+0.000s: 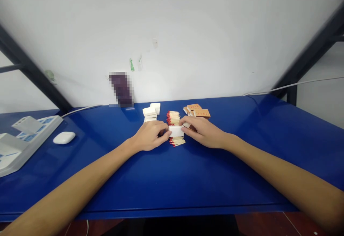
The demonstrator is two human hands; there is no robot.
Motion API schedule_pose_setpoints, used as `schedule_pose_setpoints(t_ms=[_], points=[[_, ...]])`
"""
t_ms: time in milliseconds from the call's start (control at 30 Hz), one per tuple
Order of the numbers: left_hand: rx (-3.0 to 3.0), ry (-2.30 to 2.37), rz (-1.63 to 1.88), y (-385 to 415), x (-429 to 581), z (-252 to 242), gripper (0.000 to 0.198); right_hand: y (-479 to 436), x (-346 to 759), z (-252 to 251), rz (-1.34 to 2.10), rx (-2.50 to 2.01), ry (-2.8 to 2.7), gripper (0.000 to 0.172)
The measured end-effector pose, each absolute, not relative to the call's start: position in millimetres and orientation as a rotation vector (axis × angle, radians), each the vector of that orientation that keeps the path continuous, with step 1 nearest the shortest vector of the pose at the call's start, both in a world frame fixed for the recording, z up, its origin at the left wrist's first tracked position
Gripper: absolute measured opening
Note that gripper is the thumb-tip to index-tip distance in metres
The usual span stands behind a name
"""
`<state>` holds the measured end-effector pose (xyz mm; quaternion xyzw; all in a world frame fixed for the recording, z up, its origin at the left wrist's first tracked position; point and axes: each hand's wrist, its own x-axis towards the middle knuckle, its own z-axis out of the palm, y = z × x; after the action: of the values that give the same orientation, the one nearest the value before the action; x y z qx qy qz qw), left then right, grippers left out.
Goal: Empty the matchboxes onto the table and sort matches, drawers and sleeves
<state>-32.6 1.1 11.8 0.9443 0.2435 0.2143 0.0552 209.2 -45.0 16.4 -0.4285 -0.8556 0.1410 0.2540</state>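
Observation:
A small white matchbox tray (176,131) lies between my hands, over a row of red-tipped matches (173,117) whose ends show above and below it. My left hand (151,135) pinches the tray's left end with thumb and fingers. At the right end, the fingers of my right hand (203,132) grip the same tray. Beneath my right hand a brown matchbox sleeve (191,127) shows in part. Just past my left hand sit several white trays (149,112), partly covered by it. Several orange matchboxes (201,113) are piled beyond my right hand.
On the blue table (166,182), a white earbud case (64,137) and a power strip with plugs (29,141) stand at the left. A blurred dark object (123,89) leans on the wall. Dark metal posts and white cables flank the table.

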Motion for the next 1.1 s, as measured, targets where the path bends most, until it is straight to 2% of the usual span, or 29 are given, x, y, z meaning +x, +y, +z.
schedule_pose_setpoints(t_ms=[200, 800, 1100], points=[[2.871, 0.747, 0.641, 2.4, -33.1, 11.2, 0.035, -42.3, 206.5, 15.7, 0.605, -1.148, -2.197, 0.019], [2.969, 0.648, 0.647, 2.1, -32.9, 12.8, 0.043, -40.5, 206.2, 13.9, 0.623, -1.253, -2.105, 0.024], [2.887, 0.523, 0.64, 0.6, -33.9, 12.6, 0.039, -37.9, 207.8, 14.3, 0.72, -1.302, -2.009, 0.023]])
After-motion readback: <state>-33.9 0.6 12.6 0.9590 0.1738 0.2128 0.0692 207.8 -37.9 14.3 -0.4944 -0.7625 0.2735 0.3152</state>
